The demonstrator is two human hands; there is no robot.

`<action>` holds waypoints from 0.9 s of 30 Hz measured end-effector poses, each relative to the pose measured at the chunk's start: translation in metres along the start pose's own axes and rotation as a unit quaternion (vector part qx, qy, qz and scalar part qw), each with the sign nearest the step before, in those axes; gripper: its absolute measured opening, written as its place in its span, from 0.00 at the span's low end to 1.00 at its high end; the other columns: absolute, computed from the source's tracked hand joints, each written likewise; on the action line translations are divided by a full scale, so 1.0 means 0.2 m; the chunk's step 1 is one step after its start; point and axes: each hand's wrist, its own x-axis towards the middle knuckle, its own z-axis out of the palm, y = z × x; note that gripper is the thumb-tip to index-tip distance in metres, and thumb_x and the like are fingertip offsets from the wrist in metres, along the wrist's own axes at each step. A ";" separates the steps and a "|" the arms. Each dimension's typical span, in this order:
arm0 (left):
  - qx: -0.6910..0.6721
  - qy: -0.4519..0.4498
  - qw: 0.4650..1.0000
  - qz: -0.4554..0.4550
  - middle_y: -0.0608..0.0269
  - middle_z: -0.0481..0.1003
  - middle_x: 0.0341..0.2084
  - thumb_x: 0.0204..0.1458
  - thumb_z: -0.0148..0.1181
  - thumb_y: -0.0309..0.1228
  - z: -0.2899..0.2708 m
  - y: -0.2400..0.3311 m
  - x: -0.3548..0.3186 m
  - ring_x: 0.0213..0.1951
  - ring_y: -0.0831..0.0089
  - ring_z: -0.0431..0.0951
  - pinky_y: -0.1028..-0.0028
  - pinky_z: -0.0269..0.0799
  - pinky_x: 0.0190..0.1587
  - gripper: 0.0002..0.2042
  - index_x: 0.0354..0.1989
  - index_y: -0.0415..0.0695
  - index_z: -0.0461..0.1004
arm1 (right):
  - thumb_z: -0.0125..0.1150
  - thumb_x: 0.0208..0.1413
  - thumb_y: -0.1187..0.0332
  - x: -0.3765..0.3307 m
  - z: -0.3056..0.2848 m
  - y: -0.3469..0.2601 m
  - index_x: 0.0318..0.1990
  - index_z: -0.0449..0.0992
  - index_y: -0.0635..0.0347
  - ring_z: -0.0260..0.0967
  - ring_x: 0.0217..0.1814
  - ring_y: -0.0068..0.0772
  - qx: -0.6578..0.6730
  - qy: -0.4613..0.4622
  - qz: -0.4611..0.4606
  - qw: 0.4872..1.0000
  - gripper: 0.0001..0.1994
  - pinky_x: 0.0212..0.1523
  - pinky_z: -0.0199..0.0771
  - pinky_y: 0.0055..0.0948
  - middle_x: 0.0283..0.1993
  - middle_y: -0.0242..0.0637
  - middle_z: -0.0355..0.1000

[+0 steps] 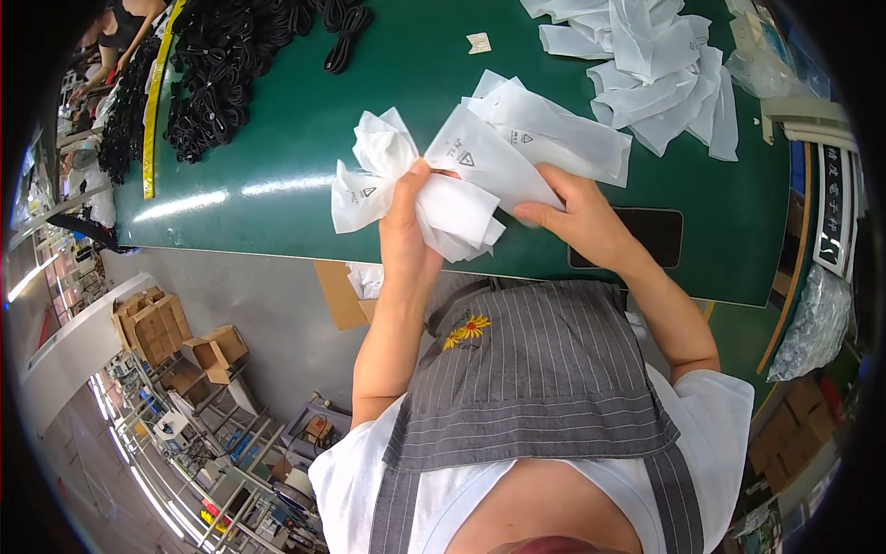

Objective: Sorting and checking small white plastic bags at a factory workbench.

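Observation:
My left hand (pixel 409 217) is closed around a crumpled bunch of white plastic bags (pixel 383 152), whose ends fan out on both sides of the fist. My right hand (pixel 586 217) grips the near end of a flat white bag (pixel 494 155) between thumb and fingers. This bag reaches across to the bunch in my left hand. Just beyond my right hand, more loose white bags (pixel 577 146) lie overlapping on the green table (pixel 286 217). Small dark printed marks show on several of them.
Bundles of coiled black cables (pixel 208 102) lie at the far left, beside a yellow strip (pixel 157 120). A heap of white bags (pixel 660 78) covers the far right. A dark phone-like slab (pixel 651 231) rests near the front edge. Cardboard boxes (pixel 157 323) stand below left. Another person (pixel 120 37) is at the far left.

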 end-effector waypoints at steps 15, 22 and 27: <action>0.192 0.050 0.978 0.064 0.57 0.73 0.41 0.53 0.59 0.35 -0.25 -0.07 -0.02 0.43 0.70 0.74 0.70 0.71 0.45 0.19 0.50 0.38 0.66 | 0.52 0.58 0.64 -0.09 -0.08 -0.01 0.44 0.69 0.68 0.62 0.15 0.19 -0.052 -0.075 0.250 0.964 0.14 0.17 0.61 0.19 0.22 0.36 0.68; -0.002 -0.174 0.978 -0.117 0.48 0.70 0.49 0.58 0.50 0.33 -0.20 -0.08 -0.03 0.53 0.58 0.71 0.62 0.69 0.53 0.20 0.54 0.33 0.61 | 0.47 0.60 0.63 -0.08 -0.11 -0.04 0.38 0.68 0.68 0.62 0.13 0.22 -0.089 -0.099 0.277 0.952 0.14 0.18 0.63 0.24 0.16 0.38 0.67; -0.023 -0.164 0.981 -0.098 0.45 0.65 0.55 0.56 0.53 0.37 -0.14 -0.16 0.01 0.58 0.52 0.64 0.58 0.66 0.56 0.25 0.59 0.36 0.58 | 0.51 0.58 0.62 -0.14 -0.14 -0.08 0.36 0.68 0.63 0.66 0.15 0.34 -0.263 0.003 0.155 0.952 0.11 0.20 0.64 0.30 0.18 0.40 0.69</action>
